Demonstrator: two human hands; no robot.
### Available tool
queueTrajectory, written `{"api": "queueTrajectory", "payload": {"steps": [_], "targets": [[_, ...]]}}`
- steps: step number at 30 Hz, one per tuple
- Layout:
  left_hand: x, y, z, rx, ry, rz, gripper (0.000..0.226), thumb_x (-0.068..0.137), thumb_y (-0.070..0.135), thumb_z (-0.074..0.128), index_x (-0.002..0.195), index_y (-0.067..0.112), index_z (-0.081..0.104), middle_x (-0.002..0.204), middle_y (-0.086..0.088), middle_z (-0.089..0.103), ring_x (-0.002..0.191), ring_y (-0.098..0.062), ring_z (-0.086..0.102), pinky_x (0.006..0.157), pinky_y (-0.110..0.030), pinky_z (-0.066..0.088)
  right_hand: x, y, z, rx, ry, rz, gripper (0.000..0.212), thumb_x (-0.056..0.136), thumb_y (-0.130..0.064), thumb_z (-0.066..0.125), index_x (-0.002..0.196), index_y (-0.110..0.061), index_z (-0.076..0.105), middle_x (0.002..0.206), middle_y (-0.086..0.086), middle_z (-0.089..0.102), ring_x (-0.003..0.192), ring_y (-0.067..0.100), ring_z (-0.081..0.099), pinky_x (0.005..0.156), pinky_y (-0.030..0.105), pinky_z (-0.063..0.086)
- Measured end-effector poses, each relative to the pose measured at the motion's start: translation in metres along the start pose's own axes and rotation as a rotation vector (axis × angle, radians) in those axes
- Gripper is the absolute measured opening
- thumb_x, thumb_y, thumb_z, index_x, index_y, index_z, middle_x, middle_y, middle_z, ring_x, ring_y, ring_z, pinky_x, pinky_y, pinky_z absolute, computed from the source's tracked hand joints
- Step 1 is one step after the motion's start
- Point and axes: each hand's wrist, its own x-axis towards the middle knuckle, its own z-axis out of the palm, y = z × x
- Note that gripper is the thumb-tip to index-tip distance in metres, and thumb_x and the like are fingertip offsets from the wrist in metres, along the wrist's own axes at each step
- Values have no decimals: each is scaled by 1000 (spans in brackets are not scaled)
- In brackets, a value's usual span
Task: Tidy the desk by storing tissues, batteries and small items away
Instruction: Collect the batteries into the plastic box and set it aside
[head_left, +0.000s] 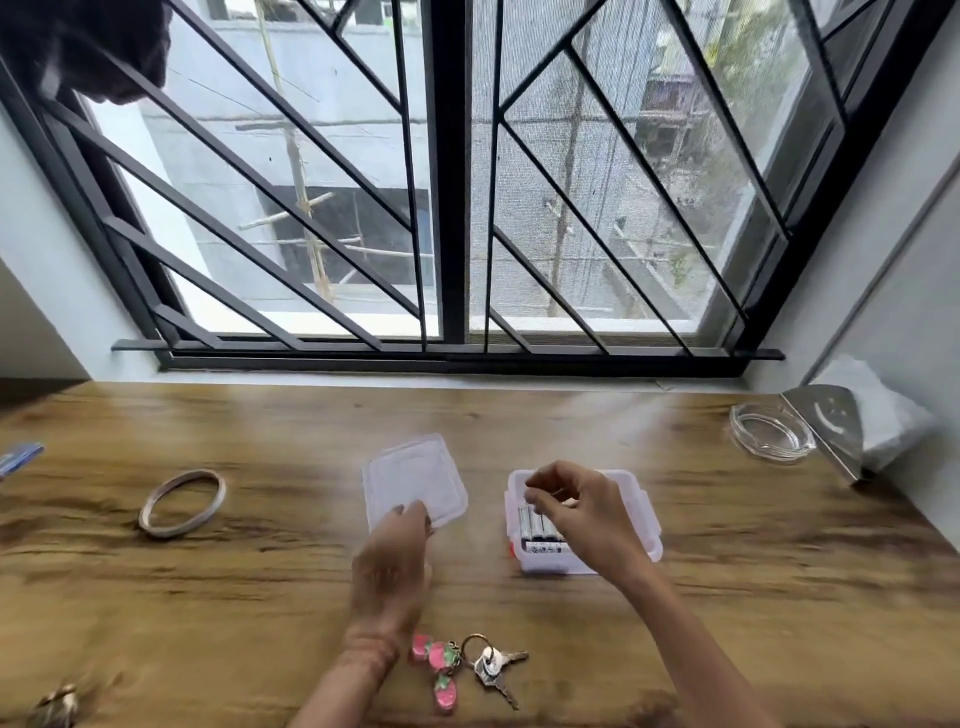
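Note:
A small clear plastic box stands on the wooden desk with several batteries lying inside. My right hand hovers over the box, fingers curled and apart, holding nothing that I can see. The box's clear lid lies flat to the left. My left hand rests at the lid's near edge, fingertips touching it; the hand is blurred. A key ring with pink strawberry charms lies close to me, between my forearms.
A roll of tape lies at the left, a blue object at the left edge. A glass ashtray, a metal tissue holder with white tissues stand at the right. A small metallic item sits bottom left.

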Motion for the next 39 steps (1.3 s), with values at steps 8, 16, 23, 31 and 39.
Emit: {"api": "queueTrajectory", "payload": {"steps": [8,16,23,31,39], "targets": [[40,30,-66,-482,290,-191,5,83,6,62,87,7,59,80,-8,72,75,-28,68,64,-34,51,8,-4,-12,248,170,37,14,80,-10,69,92,-16,66,91,-3,70,78,-3,66,72,13,51],[46,63,-68,-1465,-16,-607,8,94,8,46,88,9,50,86,-6,69,61,-11,69,59,-23,56,10,1,-42,379,273,97,11,86,-20,63,95,-27,61,96,-8,66,93,6,62,85,21,48],[39,77,-17,-1334,-181,-733,14,93,9,50,95,-3,57,83,-16,66,56,-16,67,51,-24,55,2,27,-68,302,382,194,24,78,-5,70,102,-7,67,93,3,69,88,14,65,80,19,51],[41,87,9,-672,-108,-516,22,88,24,56,85,6,69,91,-15,70,90,-32,62,72,-29,43,-4,59,-72,257,433,287,28,73,3,72,100,-3,68,91,7,69,78,11,63,68,11,51],[35,81,26,-493,-96,-468,27,89,27,54,87,5,68,94,-16,70,91,-32,61,66,-27,36,-8,72,-61,256,438,333,27,71,4,72,98,1,68,88,10,70,79,18,64,83,35,53]]}}
